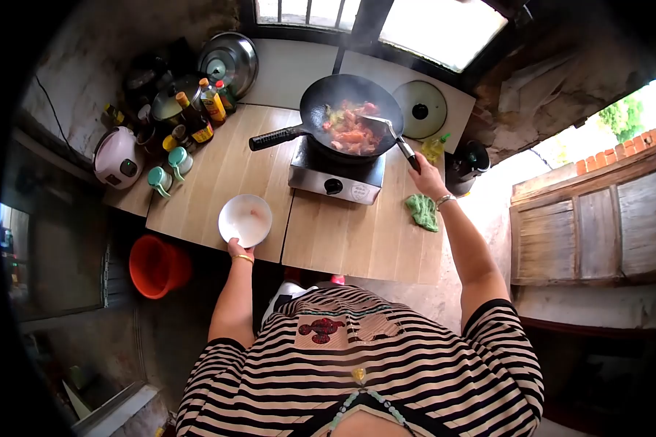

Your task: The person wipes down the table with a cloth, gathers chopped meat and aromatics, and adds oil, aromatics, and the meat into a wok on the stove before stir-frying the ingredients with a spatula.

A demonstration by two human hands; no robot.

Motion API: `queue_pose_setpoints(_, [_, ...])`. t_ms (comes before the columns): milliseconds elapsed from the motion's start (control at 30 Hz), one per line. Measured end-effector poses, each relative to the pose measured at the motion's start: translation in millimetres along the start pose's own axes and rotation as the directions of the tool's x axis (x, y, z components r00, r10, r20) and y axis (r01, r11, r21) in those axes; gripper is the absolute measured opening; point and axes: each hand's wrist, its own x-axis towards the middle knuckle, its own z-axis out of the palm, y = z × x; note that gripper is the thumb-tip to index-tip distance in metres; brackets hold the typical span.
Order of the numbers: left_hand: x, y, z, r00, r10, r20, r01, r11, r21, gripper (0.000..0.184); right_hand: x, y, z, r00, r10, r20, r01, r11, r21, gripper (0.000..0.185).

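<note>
The person's right-hand fingers are wrapped around the black handle of a long metal spatula with a flat, shiny head (390,127). The right hand (428,177) is just past the right side of the wok. The fingers of the left hand (240,249) grip the near edge of a round white bowl (231,215); the thumb is on the rim. A little pale, pinkish stuff is smeared inside the bowl. The bowl is over the front of the light brown wooden table (357,244); whether it touches the wood, one cannot tell.

The spatula's head is in the pink and pale green pieces of food (353,135). The food lies in a big, round black wok (315,105), whose ribbed black handle points left. Steam drifts above it. The wok sits on a boxy silver stove with a black knob (335,182).

Near the right hand is a crumpled green cloth (422,212). Behind it are a small bottle of yellow liquid (434,149) and a round glass lid with a black knob (424,93). Two jars with teal lids (180,162) stand farther left. A red plastic bucket (153,273) is below the table's left side.
</note>
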Motion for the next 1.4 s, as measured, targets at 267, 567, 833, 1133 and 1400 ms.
queue_pose_setpoints(267, [-2, 7, 10, 0.991, -0.113, -0.069, 0.125, 0.968, 0.219, 0.054, -20, -74, -157, 0.928, -0.088, 0.363, 0.206, 0.931, -0.302, 0.027])
queue_pose_setpoints(567, [-18, 22, -31, 0.99, -0.057, -0.13, 0.101, 0.926, 0.363, 0.058, 10, -71, -65, 0.951, -0.171, 0.256, 0.237, 0.937, -0.256, 0.024])
queue_pose_setpoints(833, [-103, 21, -171, 0.901, -0.122, -0.417, 0.328, 0.821, 0.468, 0.054, -32, -84, -103, 0.963, -0.23, 0.139, 0.261, 0.927, -0.27, 0.021])
queue_pose_setpoints(1133, [-135, 21, -231, 0.842, -0.114, -0.528, 0.464, 0.653, 0.598, 0.028, 28, -78, -25, 0.966, -0.253, 0.057, 0.255, 0.884, -0.392, 0.038])
queue_pose_setpoints(1400, [-136, 30, -134, 0.973, -0.067, -0.22, 0.212, 0.629, 0.748, 0.023, 21, -93, -72, 0.953, -0.238, 0.187, 0.296, 0.864, -0.408, 0.022])
